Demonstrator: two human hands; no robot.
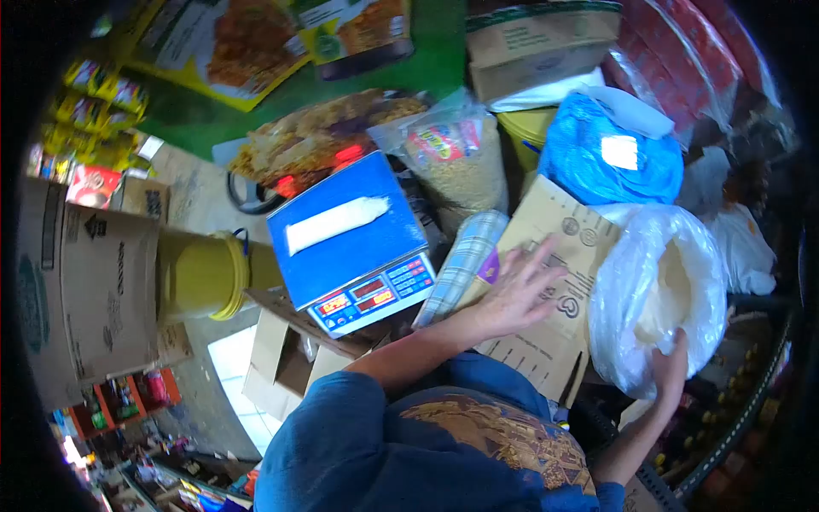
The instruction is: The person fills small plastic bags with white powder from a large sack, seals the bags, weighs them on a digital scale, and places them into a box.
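Observation:
My left hand (518, 296) is open, its fingers spread over a flat piece of printed cardboard (589, 226). My right hand (670, 365) is at the near rim of a clear plastic bag (607, 316) of white powder (670, 290); its fingers are closed on the plastic, partly hidden by it. Left of my left hand, a long packed bag of white powder (337, 224) lies on the blue plate of a digital scale (375, 294) with lit red digits. A rolled checked cloth (465, 260) is between the scale and the cardboard.
A bag of grains (461, 162) and a blue plastic bag (589, 162) stand behind the cardboard. A yellow bucket (200, 273) and a large carton (107, 290) are at the left. An open cardboard box (294, 358) sits below the scale. A metal shelf edge (751, 418) curves along the right.

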